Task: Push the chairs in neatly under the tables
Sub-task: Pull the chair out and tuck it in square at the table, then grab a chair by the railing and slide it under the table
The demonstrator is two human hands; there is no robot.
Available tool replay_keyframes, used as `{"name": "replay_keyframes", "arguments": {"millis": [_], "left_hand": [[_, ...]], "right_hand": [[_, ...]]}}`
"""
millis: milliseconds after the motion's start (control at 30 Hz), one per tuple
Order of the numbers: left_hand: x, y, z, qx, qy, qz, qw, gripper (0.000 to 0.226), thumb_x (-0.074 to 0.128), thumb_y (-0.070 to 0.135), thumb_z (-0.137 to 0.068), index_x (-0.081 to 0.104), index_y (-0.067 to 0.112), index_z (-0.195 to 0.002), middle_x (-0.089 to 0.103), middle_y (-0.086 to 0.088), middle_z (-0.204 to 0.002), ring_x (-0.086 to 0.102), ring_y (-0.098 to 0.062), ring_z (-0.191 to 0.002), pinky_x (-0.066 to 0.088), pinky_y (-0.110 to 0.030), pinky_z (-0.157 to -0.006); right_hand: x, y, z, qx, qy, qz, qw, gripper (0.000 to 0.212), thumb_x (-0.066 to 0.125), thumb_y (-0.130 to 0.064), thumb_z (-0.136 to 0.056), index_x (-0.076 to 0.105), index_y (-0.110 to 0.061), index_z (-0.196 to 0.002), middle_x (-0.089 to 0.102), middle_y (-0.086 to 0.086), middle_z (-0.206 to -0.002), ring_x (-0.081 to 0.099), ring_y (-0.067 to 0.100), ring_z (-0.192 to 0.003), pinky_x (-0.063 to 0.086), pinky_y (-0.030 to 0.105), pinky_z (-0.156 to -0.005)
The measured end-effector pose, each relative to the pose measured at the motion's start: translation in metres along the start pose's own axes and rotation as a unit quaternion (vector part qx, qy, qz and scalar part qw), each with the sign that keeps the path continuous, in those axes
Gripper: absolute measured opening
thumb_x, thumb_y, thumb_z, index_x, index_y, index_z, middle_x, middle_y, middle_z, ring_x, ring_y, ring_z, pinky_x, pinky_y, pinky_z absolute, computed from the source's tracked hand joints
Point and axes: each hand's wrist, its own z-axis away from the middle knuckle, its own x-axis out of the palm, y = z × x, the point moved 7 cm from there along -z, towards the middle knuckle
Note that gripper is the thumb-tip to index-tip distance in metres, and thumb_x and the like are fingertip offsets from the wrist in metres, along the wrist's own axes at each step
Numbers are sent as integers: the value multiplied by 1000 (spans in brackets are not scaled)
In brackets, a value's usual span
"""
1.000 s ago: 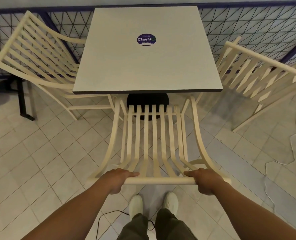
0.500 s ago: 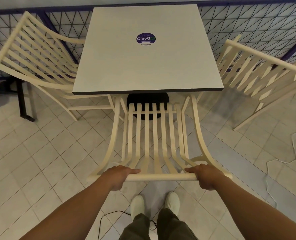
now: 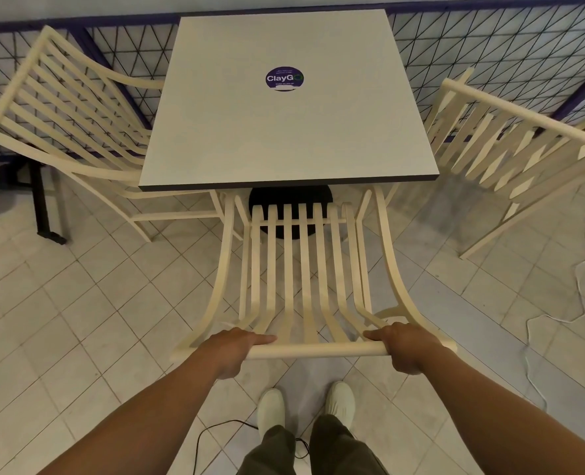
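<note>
Hidden under table [image 3: 284, 138]: near chair [image 3: 318, 351] front (right chair [image 3: 524, 114] cropped by edge).

Cream slatted near chair [image 3: 301, 269], top rail gripped by left hand [image 3: 231, 351] and right hand [image 3: 407, 347], seat front under grey tabletop [image 3: 284, 138]; second chair [image 3: 61, 114] and third chair [image 3: 510, 149] stand angled beyond either hand.

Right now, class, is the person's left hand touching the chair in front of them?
Touching. The head view shows the left hand gripping the chair by its top rail, a finger lying along it.

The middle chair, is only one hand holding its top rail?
No, the left hand and the right hand both grip the middle chair's top rail.
</note>
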Motion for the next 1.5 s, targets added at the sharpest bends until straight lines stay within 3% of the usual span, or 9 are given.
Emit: {"name": "replay_keyframes", "arguments": {"millis": [500,633,767,967,1067,1200,1367,1433,1500], "left_hand": [[-5,1,6,-1,0,-33,999,97,57,-7,-90,16,55,-153,47,0,-141,58,-21,-110,47,-30,-79],[-6,2,12,0,7,-18,1000,86,61,19,-92,12,50,-156,45,1,-148,56,-22,-119,48,-34,-88],[-5,15,21,27,13,-15,999,88,62,48,-90,9,40,-159,36,5,-158,47,-22,-133,45,-38,-99],[-9,61,30,117,46,-33,992,91,57,55,-91,6,26,-161,26,2,-163,36,-23,-141,39,-43,-107],[-12,84,34,140,52,-75,986,93,57,58,-89,8,19,-159,28,-2,-160,41,-25,-136,44,-47,-103],[-15,115,50,184,79,-106,974,78,56,52,-92,27,13,-153,34,-6,-154,43,-28,-133,46,-46,-102],[1,151,66,288,145,-167,932,53,54,43,-93,52,9,-134,52,-9,-135,52,-30,-121,45,-46,-99],[19,163,62,287,78,-168,940,56,55,44,-92,51,14,-138,53,-8,-136,53,-31,-123,47,-46,-99],[38,175,54,244,-36,-179,953,68,57,47,-93,38,18,-152,44,-7,-151,45,-29,-135,42,-42,-107]], "right_hand": [[0,0,-1,1,-5,8,1000,74,65,-9,-89,36,-41,-149,59,-1,-130,60,19,-111,50,35,-98],[-2,-3,4,6,3,-1,1000,64,62,-17,-91,40,-43,-145,61,-3,-128,61,18,-108,52,36,-95],[-8,-15,22,3,47,7,999,54,56,-40,-94,40,-38,-146,58,-6,-134,58,18,-117,46,37,-100],[-9,-36,54,22,159,-43,986,56,55,-44,-94,42,-29,-146,53,-3,-143,48,21,-130,31,40,-114],[0,-41,73,21,205,-92,974,56,55,-41,-96,43,-24,-147,45,0,-152,36,22,-142,22,41,-119],[23,-42,101,57,252,-165,952,55,55,-44,-96,46,-24,-147,41,-1,-155,34,19,-145,39,41,-112],[68,-37,116,101,179,-249,946,57,54,-50,-94,49,-24,-144,58,1,-140,54,23,-127,46,41,-105],[91,-32,119,119,112,-265,950,60,54,-53,-93,47,-24,-145,54,3,-144,49,24,-130,41,41,-108],[116,-24,126,126,56,-285,949,63,53,-56,-94,45,-23,-146,47,3,-149,42,24,-136,35,40,-112]]}}
